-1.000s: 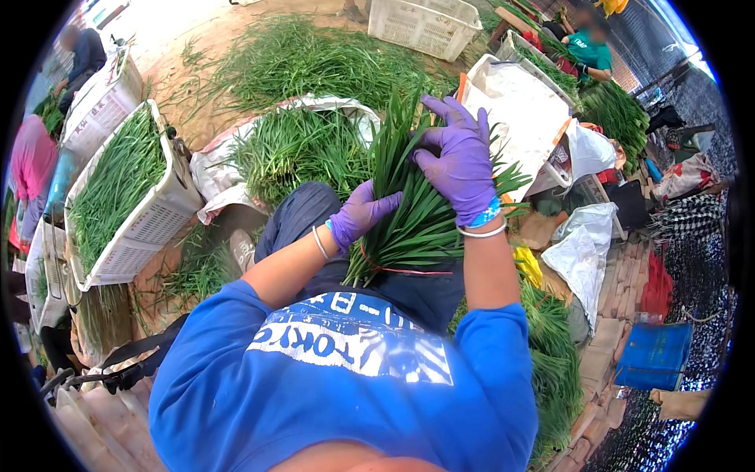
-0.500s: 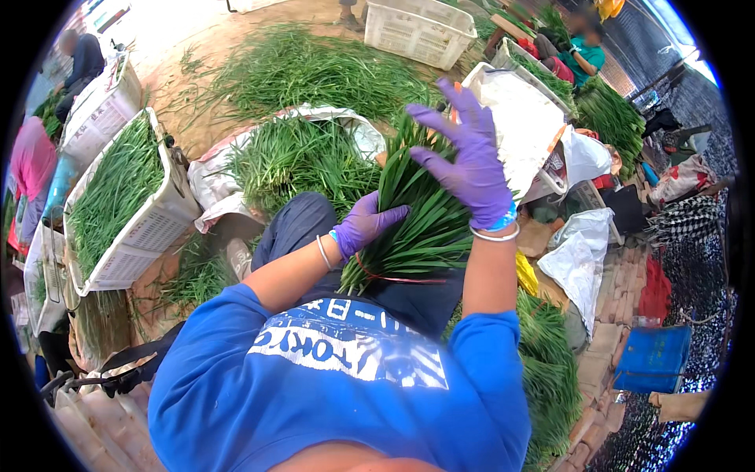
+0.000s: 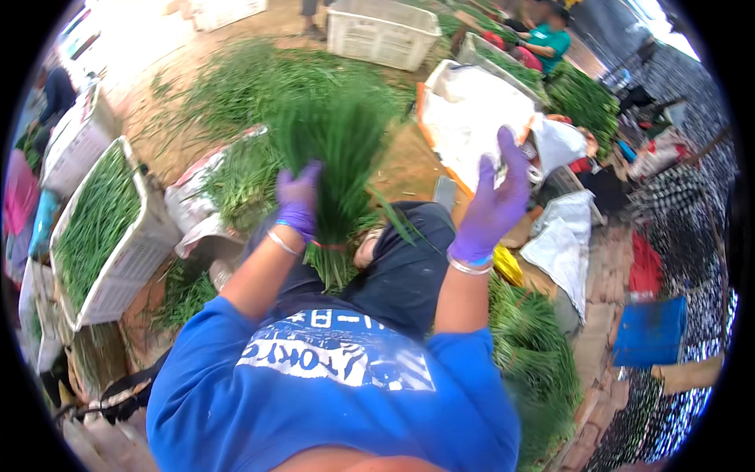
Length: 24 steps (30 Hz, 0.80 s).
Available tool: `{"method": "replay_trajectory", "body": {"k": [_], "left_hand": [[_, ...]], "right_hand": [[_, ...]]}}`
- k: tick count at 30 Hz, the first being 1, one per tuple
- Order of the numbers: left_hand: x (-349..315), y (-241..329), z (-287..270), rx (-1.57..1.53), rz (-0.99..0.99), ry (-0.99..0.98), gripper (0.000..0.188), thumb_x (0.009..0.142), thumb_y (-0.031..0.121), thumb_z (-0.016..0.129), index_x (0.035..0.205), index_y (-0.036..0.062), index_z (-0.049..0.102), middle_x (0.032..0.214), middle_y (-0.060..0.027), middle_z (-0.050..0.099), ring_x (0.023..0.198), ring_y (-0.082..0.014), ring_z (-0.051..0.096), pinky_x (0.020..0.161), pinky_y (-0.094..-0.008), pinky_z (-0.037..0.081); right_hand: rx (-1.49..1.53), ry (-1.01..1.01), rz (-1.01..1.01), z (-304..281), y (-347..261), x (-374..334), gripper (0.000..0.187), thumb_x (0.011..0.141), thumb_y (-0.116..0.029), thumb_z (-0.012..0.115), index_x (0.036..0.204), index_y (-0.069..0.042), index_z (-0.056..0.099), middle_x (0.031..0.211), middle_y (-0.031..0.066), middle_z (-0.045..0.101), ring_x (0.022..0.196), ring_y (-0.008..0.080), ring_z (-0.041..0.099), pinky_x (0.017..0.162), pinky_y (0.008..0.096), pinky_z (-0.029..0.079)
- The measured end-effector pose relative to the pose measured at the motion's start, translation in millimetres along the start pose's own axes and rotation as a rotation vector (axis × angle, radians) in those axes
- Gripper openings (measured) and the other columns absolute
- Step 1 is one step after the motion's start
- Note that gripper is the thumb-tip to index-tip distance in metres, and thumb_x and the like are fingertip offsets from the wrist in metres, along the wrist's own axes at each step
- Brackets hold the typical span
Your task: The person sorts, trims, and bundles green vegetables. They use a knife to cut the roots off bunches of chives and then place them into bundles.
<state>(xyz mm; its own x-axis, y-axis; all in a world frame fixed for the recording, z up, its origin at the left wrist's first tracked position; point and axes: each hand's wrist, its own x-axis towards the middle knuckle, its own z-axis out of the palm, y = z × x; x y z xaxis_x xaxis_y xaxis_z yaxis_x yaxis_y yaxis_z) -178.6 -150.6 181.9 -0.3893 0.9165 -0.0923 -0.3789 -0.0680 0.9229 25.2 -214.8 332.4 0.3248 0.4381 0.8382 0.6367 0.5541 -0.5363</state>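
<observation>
In a purple glove, my left hand [image 3: 297,197] is closed round the left side of a bunch of chives [image 3: 334,173]. The bunch stands upright above my lap, its long green leaves fanned out at the top and blurred by motion. A thin red band [image 3: 330,246] circles it near the stem ends. My right hand [image 3: 494,197], gloved in purple too, is raised on the right, apart from the bunch, its fingers spread with nothing in them. A single loose leaf [image 3: 397,216] sticks out from the bunch over my right leg.
Loose chives lie on a white sack [image 3: 236,181] and in a heap [image 3: 236,86] beyond. A white crate [image 3: 118,267] of chives stands left, another crate [image 3: 381,35] far ahead. More bundles [image 3: 535,354] lie by my right side. A co-worker [image 3: 546,43] sits far right.
My left hand has swung the bunch upright and leftward. My right hand has moved away from the bunch, to the right and lower. The whole view has shifted slightly.
</observation>
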Motion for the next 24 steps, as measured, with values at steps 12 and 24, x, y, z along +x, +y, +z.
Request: {"method": "replay_trajectory", "body": {"k": [12, 24], "left_hand": [[-74.7, -5.9, 17.8, 0.776, 0.812, -0.441, 0.054, 0.066, 0.021, 0.068, 0.112, 0.0027, 0.047, 0.099, -0.0158, 0.055, 0.091, -0.0307, 0.053, 0.081, -0.0398, 0.040], [-60.9, 66.1, 2.6, 0.724, 0.948, -0.709, 0.064, 0.068, 0.019, 0.069, 0.124, 0.0040, 0.042, 0.119, -0.0125, 0.049, 0.108, -0.0266, 0.047, 0.089, -0.0369, 0.039]], "right_hand": [[-0.041, -0.485, 0.012, 73.0, 27.9, -158.4, 0.067, 0.073, -0.020, 0.067, 0.127, -0.001, 0.032, 0.131, 0.0153, 0.034, 0.119, 0.0246, 0.035, 0.098, 0.0361, 0.029], [0.746, 0.055, 1.035, 34.9, 83.1, -129.1, 0.025, 0.068, -0.004, 0.063, 0.092, 0.004, 0.059, 0.094, 0.0075, 0.061, 0.081, 0.0181, 0.059, 0.072, 0.0294, 0.047]]}}
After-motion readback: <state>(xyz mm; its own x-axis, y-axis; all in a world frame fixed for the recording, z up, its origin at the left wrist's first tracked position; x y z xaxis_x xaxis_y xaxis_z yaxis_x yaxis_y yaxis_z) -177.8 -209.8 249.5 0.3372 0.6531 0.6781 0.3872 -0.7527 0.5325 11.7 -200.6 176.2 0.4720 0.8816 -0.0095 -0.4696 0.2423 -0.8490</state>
